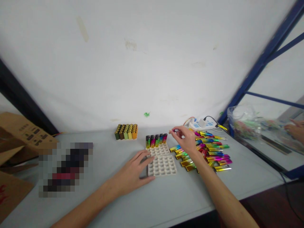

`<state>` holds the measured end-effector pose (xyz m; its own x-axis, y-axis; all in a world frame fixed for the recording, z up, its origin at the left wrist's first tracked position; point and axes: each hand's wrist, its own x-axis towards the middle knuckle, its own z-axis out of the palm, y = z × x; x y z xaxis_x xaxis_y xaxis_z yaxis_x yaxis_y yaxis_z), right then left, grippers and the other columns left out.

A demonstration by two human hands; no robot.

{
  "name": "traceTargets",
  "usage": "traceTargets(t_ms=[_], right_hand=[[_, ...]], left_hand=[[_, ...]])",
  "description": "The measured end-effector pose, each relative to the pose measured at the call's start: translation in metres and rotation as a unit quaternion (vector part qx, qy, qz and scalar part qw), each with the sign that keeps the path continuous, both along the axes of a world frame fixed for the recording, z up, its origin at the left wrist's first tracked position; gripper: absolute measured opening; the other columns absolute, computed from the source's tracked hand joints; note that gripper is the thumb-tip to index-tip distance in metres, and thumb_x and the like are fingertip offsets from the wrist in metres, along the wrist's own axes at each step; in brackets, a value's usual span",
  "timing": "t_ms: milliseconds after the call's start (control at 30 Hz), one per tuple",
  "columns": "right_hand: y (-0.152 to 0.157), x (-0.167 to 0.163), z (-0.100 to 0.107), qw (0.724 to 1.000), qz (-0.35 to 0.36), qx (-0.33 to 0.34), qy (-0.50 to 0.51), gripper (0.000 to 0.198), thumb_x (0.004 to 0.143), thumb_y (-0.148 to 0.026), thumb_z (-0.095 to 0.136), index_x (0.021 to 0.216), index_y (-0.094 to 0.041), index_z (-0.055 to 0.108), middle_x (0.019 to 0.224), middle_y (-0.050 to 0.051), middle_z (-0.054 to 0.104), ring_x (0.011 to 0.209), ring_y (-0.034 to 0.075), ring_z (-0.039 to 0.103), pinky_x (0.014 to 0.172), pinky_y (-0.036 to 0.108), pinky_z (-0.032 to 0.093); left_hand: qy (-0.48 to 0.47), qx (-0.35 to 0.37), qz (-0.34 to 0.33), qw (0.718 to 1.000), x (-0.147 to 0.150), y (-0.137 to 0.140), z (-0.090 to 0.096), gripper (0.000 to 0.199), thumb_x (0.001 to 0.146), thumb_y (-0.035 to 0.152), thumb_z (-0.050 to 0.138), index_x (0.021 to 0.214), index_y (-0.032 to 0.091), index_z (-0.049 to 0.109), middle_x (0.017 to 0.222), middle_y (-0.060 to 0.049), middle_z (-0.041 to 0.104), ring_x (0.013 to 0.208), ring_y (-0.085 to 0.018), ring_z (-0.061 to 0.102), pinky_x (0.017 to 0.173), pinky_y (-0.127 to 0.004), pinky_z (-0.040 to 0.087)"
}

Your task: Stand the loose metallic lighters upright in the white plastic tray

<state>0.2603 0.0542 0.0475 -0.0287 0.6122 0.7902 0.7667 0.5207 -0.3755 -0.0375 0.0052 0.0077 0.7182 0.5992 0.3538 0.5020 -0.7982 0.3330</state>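
In the right hand [186, 137]: held one small lighter [175, 130], pinched narrowly between thumb and fingertips, raised just right of the standing row. Was mostly covered by the fingers; seemed to lie crosswise to the view, long axis roughly left to right. Could not tell which end led.

Handling, as judged: looked light, stiff and smooth, likely slippery in its shiny skin, not very fragile. Was best taken by the mid-body, across the flat sides, away from the metal tip.

Under the left hand [135, 171]: spread wide, thumb by the near tray's corner, fingers at the left edge of the trays. Showed nothing enclosed; could not tell how firmly pressed.

Beside the left hand: lay a pale near tray [162, 166] with rows of small pockets; just beyond, a matching far tray [163, 150].

In the far tray: stood five standing lighters [156, 141], long axes upright, black tops up.

Right of the trays: lay a heap of loose lighters [206, 152], mostly flat, long axes chiefly left to right, many metal tips to the right.

Farther out, on the desk [102, 152]: stood a block of packed lighters [126, 131], tops up; also lay a power strip [206, 124] behind the heap.
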Motion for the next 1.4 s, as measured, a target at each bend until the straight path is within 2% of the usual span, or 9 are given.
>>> traceTargets(t_ms=[133, 233, 433, 767, 1167, 1267, 1333, 1400], right_hand=[[0.000, -0.001, -0.001, 1.000, -0.002, -0.005, -0.008, 0.045, 0.101, -0.059, 0.058, 0.084, -0.019, 0.071, 0.063, 0.002, 0.062, 0.054, 0.016, 0.053, 0.058, 0.029, 0.044], [0.000, -0.002, -0.002, 0.999, 0.020, -0.036, -0.021, 0.048, 0.101, -0.061, 0.057, 0.081, -0.019, 0.069, 0.062, 0.002, 0.062, 0.055, 0.016, 0.053, 0.057, 0.029, 0.042], [0.004, -0.004, -0.011, 0.988, 0.094, -0.119, -0.030, 0.046, 0.097, -0.065, 0.061, 0.101, -0.020, 0.070, 0.069, 0.001, 0.069, 0.058, 0.015, 0.059, 0.059, 0.026, 0.045], [0.011, -0.016, -0.031, 0.982, 0.085, -0.167, 0.006, 0.038, 0.092, -0.056, 0.074, 0.106, -0.022, 0.064, 0.074, -0.001, 0.075, 0.055, 0.014, 0.062, 0.057, 0.023, 0.047], [0.010, -0.019, -0.027, 0.984, 0.100, -0.147, 0.012, 0.037, 0.097, -0.058, 0.067, 0.104, -0.022, 0.066, 0.072, -0.002, 0.074, 0.053, 0.013, 0.060, 0.057, 0.023, 0.045], [0.013, -0.010, -0.024, 0.989, 0.065, -0.134, 0.004, 0.034, 0.100, -0.055, 0.063, 0.104, -0.021, 0.067, 0.070, -0.001, 0.072, 0.055, 0.014, 0.061, 0.059, 0.024, 0.047], [0.019, 0.004, -0.021, 0.991, -0.012, -0.135, -0.019, 0.031, 0.106, -0.047, 0.054, 0.104, -0.020, 0.068, 0.079, 0.004, 0.075, 0.066, 0.017, 0.067, 0.068, 0.027, 0.051], [0.026, 0.024, -0.019, 0.977, -0.118, -0.164, -0.065, 0.030, 0.109, -0.035, 0.045, 0.109, -0.017, 0.069, 0.100, 0.011, 0.078, 0.091, 0.022, 0.072, 0.086, 0.031, 0.053]], left_hand=[[0.004, -0.008, 0.000, 1.000, 0.000, 0.000, 0.002, 0.058, 0.094, 0.041, 0.075, 0.147, 0.028, 0.057, 0.149, -0.012, 0.056, 0.144, -0.032, 0.049, 0.120, -0.052, 0.047], [0.007, -0.007, -0.002, 1.000, 0.000, 0.000, 0.002, 0.058, 0.094, 0.040, 0.075, 0.147, 0.027, 0.056, 0.150, -0.013, 0.056, 0.145, -0.032, 0.048, 0.120, -0.053, 0.046], [0.008, -0.005, -0.002, 1.000, 0.000, 0.001, 0.000, 0.058, 0.095, 0.042, 0.075, 0.147, 0.026, 0.056, 0.149, -0.014, 0.056, 0.145, -0.033, 0.048, 0.120, -0.054, 0.046], [0.018, -0.004, 0.003, 1.000, 0.000, 0.000, 0.002, 0.059, 0.094, 0.041, 0.076, 0.147, 0.026, 0.056, 0.149, -0.013, 0.056, 0.145, -0.033, 0.048, 0.119, -0.054, 0.047], [0.005, 0.007, -0.004, 1.000, -0.001, 0.002, -0.002, 0.059, 0.094, 0.040, 0.076, 0.147, 0.026, 0.056, 0.148, -0.013, 0.057, 0.144, -0.032, 0.049, 0.120, -0.053, 0.047], [0.004, 0.011, -0.003, 1.000, -0.001, 0.003, -0.003, 0.058, 0.094, 0.040, 0.075, 0.148, 0.026, 0.056, 0.148, -0.013, 0.056, 0.144, -0.031, 0.050, 0.120, -0.052, 0.047], [0.008, 0.012, -0.001, 1.000, -0.002, 0.004, -0.004, 0.058, 0.095, 0.042, 0.074, 0.148, 0.026, 0.056, 0.148, -0.013, 0.056, 0.144, -0.032, 0.050, 0.119, -0.053, 0.047], [0.013, 0.012, 0.000, 1.000, -0.002, 0.004, -0.005, 0.058, 0.095, 0.043, 0.073, 0.149, 0.026, 0.056, 0.149, -0.013, 0.056, 0.144, -0.032, 0.049, 0.120, -0.053, 0.047]])
